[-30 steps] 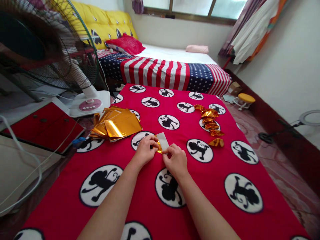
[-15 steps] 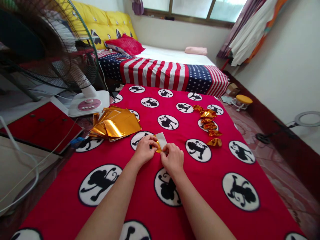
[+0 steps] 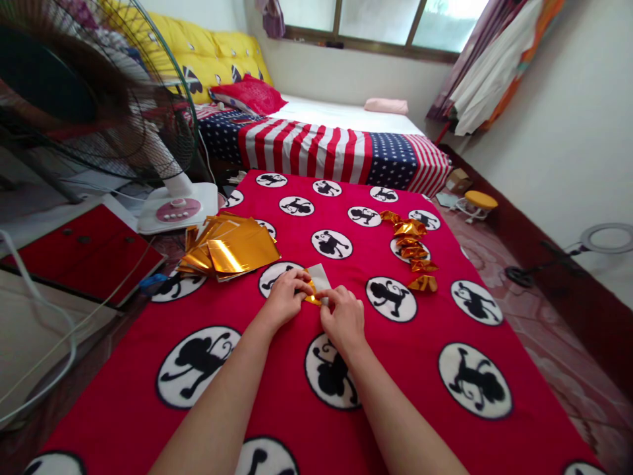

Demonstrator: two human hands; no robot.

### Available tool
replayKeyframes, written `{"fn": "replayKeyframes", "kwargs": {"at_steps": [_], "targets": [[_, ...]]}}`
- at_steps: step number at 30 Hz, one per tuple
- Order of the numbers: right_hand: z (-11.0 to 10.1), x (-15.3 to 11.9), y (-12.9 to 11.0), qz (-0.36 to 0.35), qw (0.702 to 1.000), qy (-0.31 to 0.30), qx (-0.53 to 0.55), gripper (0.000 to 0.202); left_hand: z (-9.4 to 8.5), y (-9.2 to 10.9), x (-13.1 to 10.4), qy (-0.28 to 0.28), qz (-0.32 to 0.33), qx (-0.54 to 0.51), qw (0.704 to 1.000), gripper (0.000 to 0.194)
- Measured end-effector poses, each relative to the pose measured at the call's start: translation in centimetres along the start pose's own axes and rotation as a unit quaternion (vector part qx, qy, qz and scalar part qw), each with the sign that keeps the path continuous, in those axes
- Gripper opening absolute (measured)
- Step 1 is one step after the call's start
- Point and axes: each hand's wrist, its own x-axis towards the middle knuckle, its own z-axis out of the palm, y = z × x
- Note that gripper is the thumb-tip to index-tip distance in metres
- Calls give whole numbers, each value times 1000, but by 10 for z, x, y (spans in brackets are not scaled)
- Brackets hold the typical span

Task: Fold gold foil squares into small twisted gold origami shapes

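Nearly closed, L grip [image 3: 287, 293], R grip [image 3: 343, 318] hold ppr [image 3: 318, 277].

No legible text, labels or numbers

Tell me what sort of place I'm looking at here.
Probably a bedroom in a home: there is a bed with a red pillow near a window, and an electric fan.

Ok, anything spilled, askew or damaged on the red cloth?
Nothing looks spilled or damaged. Slightly askew: the stack of gold sheets, fanned unevenly near the red cloth's left edge. The partly covered sheet between left hand and right hand shows no visible tear.
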Motion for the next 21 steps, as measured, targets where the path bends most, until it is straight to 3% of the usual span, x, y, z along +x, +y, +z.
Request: {"fn": "replayKeyframes", "kwargs": {"at_steps": [4,11,16,21], "targets": [[1,-1,0,-4,1000,5,-1,27,-3,1,0,-14,9,-2,1000,23],[1,-1,2,-17,1000,7,-2,20,6,4,-3,41,1,17,999,16],[1,-6,7,-49,999,12,8,20,7,15,-12,83,33,115,989,12],[4,-8,13,-50,994,55,80,28,13,21,-11,68,37,140,987,17]]}}
